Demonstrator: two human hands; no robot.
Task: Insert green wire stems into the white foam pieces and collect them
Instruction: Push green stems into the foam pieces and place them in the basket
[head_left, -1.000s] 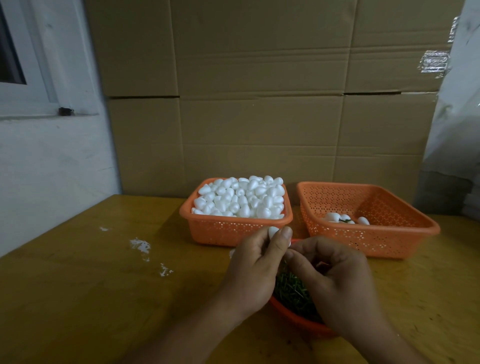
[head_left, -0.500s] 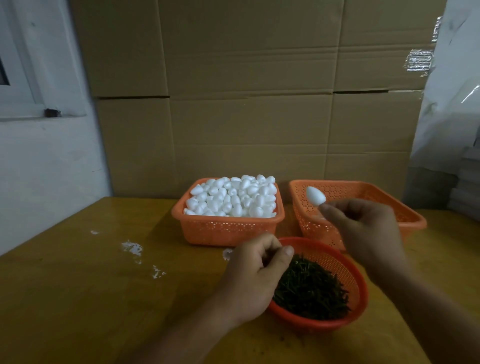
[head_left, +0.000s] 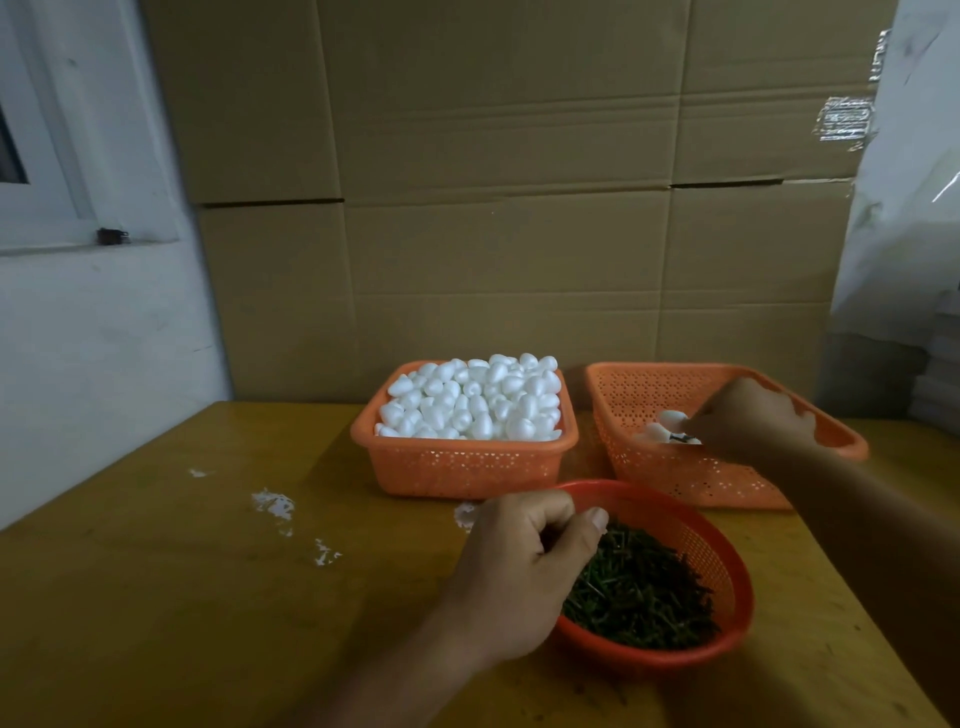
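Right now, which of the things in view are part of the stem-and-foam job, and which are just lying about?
Part of the job:
- basket of white foam pieces
- round basket of green wire stems
- collecting basket with finished pieces
- left hand at the stems
- right hand in the collecting basket

Lying about:
- white crumbs on the table
- cardboard boxes behind
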